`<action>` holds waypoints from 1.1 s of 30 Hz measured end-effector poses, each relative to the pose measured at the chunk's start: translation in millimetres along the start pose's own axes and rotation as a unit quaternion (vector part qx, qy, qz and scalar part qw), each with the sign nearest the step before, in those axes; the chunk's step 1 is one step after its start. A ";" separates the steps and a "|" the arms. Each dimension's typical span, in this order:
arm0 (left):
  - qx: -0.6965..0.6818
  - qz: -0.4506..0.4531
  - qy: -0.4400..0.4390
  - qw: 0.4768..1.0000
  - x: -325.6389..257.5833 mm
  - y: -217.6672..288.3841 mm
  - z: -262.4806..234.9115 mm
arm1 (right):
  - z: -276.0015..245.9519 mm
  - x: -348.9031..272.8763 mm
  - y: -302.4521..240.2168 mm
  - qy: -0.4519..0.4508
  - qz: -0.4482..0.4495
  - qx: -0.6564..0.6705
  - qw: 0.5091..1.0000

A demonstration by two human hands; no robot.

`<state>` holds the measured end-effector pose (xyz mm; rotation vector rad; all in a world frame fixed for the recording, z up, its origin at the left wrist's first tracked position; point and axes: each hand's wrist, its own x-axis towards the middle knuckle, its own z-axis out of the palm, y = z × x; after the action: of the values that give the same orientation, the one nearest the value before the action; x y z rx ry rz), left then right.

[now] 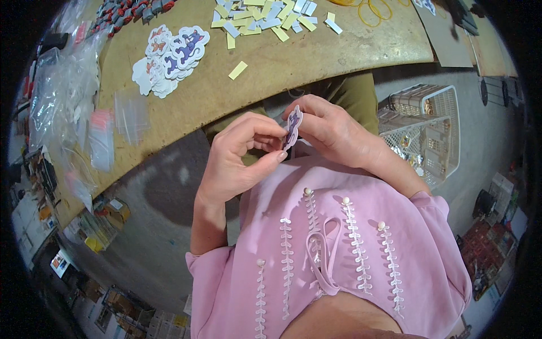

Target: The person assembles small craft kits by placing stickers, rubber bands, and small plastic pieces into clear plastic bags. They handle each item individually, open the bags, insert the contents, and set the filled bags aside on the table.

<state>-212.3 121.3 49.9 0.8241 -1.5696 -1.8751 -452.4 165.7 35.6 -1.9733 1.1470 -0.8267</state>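
Both hands (282, 141) grip purple sticker (293, 126); brown worktable (237, 96) strewn with stickers (169, 56), paper strips (265, 20); concrete floor (164, 226).

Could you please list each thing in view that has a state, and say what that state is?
Purple cat-shaped die-cut sticker: upright, pinched between both hands.
Left hand: fingers closed on the sticker.
Right hand: fingers closed on the sticker.
Stack of cat-shaped stickers: fanned, flat on the table.
Yellow and white paper strips: scattered loose.
White wire basket: partly filled.

Purple-and-white cartoon sticker (293, 127); pink blouse (339, 248) showing white trim rows; brown table (271, 68). Yellow and pale paper strips (265, 17) lying far; white wire basket (429, 124) sitting right.
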 end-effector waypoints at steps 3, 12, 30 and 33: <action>0.010 -0.015 -0.005 1.000 1.9 -0.5 2.2 | 3.7 -1.6 1.2 0.005 -0.001 0.003 1.000; -0.043 -0.050 -0.047 0.997 -0.8 -2.7 -7.9 | 1.3 -3.6 5.3 -0.020 0.023 0.042 0.999; 0.209 0.008 0.027 0.978 -0.5 -5.1 35.5 | 23.4 -5.7 -2.9 0.006 0.097 0.074 0.993; 0.210 -0.024 0.052 0.976 -7.0 -1.0 47.7 | 26.9 -10.3 -1.5 0.012 0.084 0.075 0.994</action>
<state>-243.6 157.5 55.9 1.1282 -1.9228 -1.5204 -434.4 182.2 20.1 -1.7249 1.2096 -0.8245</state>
